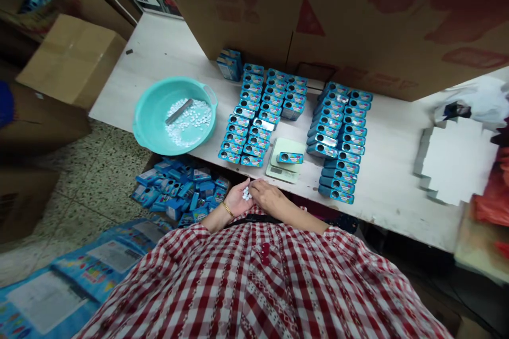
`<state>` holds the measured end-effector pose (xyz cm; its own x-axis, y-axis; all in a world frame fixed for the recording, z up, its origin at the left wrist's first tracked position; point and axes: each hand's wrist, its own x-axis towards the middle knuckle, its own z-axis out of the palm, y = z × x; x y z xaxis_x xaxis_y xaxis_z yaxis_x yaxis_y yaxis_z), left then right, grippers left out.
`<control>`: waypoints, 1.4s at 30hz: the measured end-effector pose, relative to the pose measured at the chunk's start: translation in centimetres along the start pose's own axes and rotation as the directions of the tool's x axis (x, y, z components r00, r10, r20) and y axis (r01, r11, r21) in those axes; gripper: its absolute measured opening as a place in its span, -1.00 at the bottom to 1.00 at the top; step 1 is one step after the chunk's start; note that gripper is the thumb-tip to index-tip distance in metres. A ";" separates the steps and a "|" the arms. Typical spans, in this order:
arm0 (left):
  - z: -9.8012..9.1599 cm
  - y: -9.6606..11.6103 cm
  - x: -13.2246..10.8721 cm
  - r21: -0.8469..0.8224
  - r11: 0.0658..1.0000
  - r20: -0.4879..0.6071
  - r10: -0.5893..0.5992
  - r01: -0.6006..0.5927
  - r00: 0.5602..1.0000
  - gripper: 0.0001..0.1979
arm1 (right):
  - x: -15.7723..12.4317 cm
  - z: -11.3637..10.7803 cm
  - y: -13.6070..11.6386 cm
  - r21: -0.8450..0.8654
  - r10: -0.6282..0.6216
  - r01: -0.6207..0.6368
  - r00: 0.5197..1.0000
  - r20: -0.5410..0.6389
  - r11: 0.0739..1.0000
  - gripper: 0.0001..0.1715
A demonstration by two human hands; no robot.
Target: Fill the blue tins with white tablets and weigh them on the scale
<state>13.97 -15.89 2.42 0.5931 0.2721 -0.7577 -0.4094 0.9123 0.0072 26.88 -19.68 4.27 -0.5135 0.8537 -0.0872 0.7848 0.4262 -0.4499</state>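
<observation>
My left hand (pixel 235 202) is cupped palm up at the table's front edge, holding a small heap of white tablets (pixel 247 194). Over that palm my right hand (pixel 271 199) curls its fingers beside the tablets; whatever its fingertips hold is hidden. Just beyond the hands sits a pale kitchen scale (pixel 283 146) with one small blue box (pixel 290 158) on its platform, a dark round opening showing on the box. To the left, a turquoise basin (pixel 142 116) contains many more white tablets (pixel 194 119) and a flat grey strip (pixel 178 112).
Rows of blue boxes (pixel 254 131) stand left of the scale, with further rows (pixel 342 164) to its right. A large cardboard carton (pixel 338 21) walls off the table's back. Below the basin lies a heap of blue boxes (pixel 175 190). White cut card (pixel 457 156) is at right.
</observation>
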 end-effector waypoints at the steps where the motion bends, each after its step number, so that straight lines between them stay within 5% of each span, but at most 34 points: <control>1: 0.0 0.0 0.0 0.001 1.000 0.005 -0.005 0.005 1.000 -0.65 | -0.1 0.1 0.1 0.014 -0.003 0.002 1.000 0.008 1.000 -0.74; 11: 0.0 -0.3 0.2 -0.016 1.000 -0.079 0.015 -0.016 0.997 -0.78 | -1.3 0.3 0.8 0.184 0.075 -0.055 0.992 -0.103 0.981 -0.74; 20: 1.3 -0.8 1.6 0.028 0.999 -0.040 -0.015 0.016 0.999 -0.81 | -2.4 0.0 1.7 0.254 0.164 -0.125 0.976 -0.142 0.959 -0.74; 25: 2.4 -0.4 2.2 0.020 1.000 0.036 0.004 -0.005 0.999 -0.80 | -2.6 -1.8 4.2 0.417 0.307 -0.166 0.903 -0.300 0.894 -0.76; 30: 4.2 0.7 3.2 0.044 0.999 0.065 0.008 -0.011 0.998 -0.78 | -1.7 -3.3 8.6 0.328 0.408 -0.286 0.817 -0.407 0.900 -0.77; 36: 3.9 1.2 2.9 0.034 0.999 0.041 0.024 -0.026 0.999 -0.78 | -1.9 -3.6 10.2 0.088 0.346 -0.337 0.871 -0.348 0.937 -0.69; 39: 3.1 0.9 2.4 0.022 1.000 0.041 0.009 -0.010 0.999 -0.77 | -2.6 -3.6 8.3 0.085 0.339 -0.332 0.860 -0.381 0.939 -0.68; 42: 2.1 0.5 2.1 0.000 1.000 0.061 -0.017 0.017 0.998 -0.74 | -2.3 -2.7 5.0 0.073 0.199 -0.187 0.946 -0.257 0.980 -0.68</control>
<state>16.50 -14.23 2.19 0.6415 0.2747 -0.7162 -0.3990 0.9169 -0.0057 32.89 -18.69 4.60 -0.2402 0.9691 0.0560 0.8394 0.2364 -0.4893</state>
